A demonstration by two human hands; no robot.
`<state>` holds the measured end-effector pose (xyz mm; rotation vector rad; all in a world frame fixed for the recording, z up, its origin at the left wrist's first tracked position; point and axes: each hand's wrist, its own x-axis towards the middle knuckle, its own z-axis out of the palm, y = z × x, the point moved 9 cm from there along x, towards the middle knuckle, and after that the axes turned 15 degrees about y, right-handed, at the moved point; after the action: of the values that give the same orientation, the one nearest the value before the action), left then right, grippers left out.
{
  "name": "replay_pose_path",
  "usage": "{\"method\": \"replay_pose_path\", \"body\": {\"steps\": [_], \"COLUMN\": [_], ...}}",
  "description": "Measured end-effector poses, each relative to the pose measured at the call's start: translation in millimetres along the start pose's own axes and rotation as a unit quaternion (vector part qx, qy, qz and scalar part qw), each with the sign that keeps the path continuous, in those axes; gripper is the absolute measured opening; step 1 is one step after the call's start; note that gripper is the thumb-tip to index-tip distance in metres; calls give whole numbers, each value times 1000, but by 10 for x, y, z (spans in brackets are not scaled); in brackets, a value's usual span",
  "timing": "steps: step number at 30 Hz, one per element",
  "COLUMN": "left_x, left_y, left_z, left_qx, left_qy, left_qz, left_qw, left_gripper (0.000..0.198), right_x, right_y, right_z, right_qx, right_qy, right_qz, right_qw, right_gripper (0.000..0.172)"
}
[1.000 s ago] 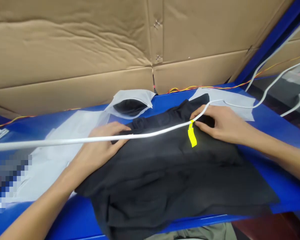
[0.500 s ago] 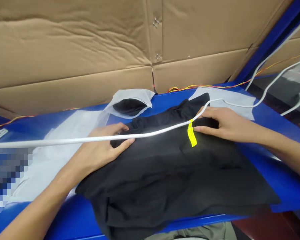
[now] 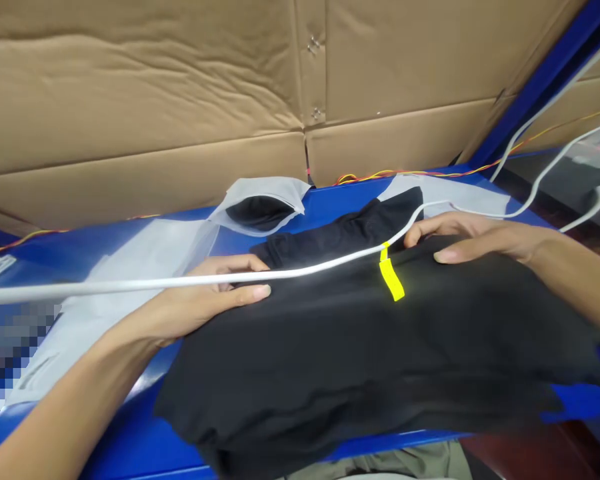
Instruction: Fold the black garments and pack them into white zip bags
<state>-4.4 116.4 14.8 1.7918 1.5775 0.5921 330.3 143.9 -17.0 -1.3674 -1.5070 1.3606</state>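
Left hand (image 3: 205,300): clamped on this black garment (image 3: 380,360), thumb on top!
Right hand (image 3: 485,243): gripping its far edge, thumb uppermost!

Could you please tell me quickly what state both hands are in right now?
Left hand: closed on the black fabric at its far edge, thumb on top.
Right hand: closed on the same fabric, thumb on top.

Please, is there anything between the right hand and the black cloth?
Nothing visible: the right hand touches the black cloth directly. The white cable crosses in front of the cloth in this view.
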Motion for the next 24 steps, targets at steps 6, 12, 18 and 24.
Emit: {"method": "replay_pose_path", "body": {"steps": [6,12,18,24], "left_x": [6,-389,-713,-681], "left_y": [83,645,648,551], "left_z": [3,-47,519,657], "left_qx": [75,123,186,183], "left_qy": [64,131,-162,-205], "left_qz": [104,367,451,430], "left_qw": [990,913,858,860], "left_gripper": [42,31,71,77], "right_x": [-33,-52,-135,-269], "right_y": [2,-59,-145,-248], "right_z": [183,246,326,552], "right_qx": [-122,-115,-60,93], "right_qy": [-165,-219,-267,-256], "right_qz": [-72,-143,-106,-32], "right_qw": [976,958,956,962], "right_gripper": [34,35,28,28]}}
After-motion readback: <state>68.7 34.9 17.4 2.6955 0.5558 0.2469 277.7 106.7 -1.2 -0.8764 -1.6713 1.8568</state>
